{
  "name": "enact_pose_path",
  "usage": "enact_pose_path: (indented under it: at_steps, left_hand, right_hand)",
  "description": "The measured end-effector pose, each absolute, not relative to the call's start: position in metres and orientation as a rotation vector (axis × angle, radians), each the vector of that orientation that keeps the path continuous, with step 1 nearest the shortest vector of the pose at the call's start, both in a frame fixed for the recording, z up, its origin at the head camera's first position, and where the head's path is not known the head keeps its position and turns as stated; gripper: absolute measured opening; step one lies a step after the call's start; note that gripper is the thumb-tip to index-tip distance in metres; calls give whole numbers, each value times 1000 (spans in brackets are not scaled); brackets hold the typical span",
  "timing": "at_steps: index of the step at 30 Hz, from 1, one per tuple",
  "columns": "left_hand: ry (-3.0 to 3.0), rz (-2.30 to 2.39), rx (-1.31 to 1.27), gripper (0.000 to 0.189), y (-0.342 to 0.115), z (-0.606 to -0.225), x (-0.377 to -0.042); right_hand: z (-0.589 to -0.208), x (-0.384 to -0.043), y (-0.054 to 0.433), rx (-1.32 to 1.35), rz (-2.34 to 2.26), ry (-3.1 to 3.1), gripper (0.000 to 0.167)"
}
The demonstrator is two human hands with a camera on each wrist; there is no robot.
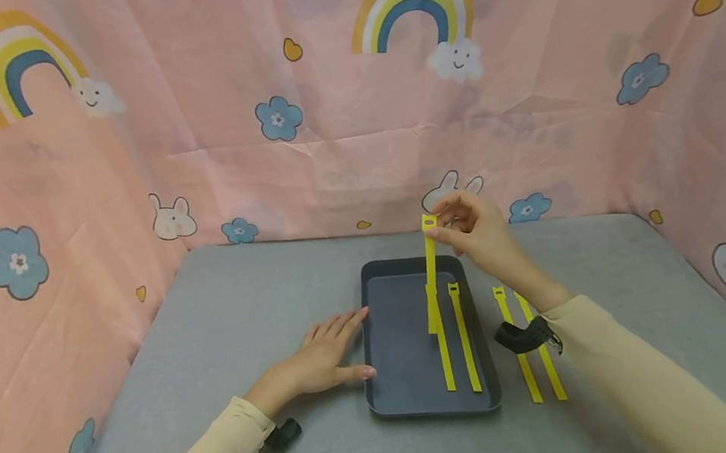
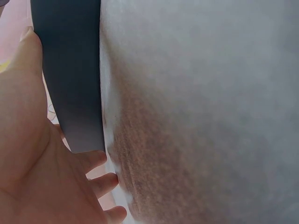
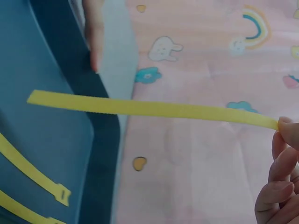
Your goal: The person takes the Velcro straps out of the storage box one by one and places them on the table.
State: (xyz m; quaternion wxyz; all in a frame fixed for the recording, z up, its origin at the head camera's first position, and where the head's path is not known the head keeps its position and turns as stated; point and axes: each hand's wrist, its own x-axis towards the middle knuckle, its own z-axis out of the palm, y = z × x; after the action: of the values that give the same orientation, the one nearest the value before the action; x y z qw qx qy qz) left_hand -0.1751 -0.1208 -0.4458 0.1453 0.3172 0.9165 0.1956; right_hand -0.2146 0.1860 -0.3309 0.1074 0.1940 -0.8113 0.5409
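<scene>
Between thumb and fingertips, my right hand (image 1: 484,237) pinches a yellow hook-and-loop cable tie (image 1: 431,259) by its slotted head. The strap hangs down over a dark grey rectangular tray (image 1: 396,352). In the right wrist view the held cable tie (image 3: 163,109) stretches out flat and thin from the fingertips. Two more yellow cable ties (image 1: 466,343) lie lengthwise in the right half of the tray; the held one overlaps one of them in the head view. My left hand (image 1: 312,359) rests against the tray's left side, fingers extended, and its thumb touches the tray wall (image 2: 70,70).
To the right of the tray, two yellow cable ties (image 1: 529,377) lie on the grey table (image 1: 262,293), partly covered by the right wrist's black strap (image 1: 522,337). A pink patterned cloth (image 1: 328,170) hangs behind the table and along both sides.
</scene>
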Motion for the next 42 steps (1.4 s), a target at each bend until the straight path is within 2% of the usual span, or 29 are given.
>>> enact_pose_path:
  at_steps: [17,42]
  left_hand:
    - [2625,568,925,97,-122,-444,-177]
    - [2629,539,931,96,-121,-445,-176]
  right_hand:
    - [-301,-189,235,525,1621,-2294,27]
    - [-313,-142,320,200,1352,-2540,29]
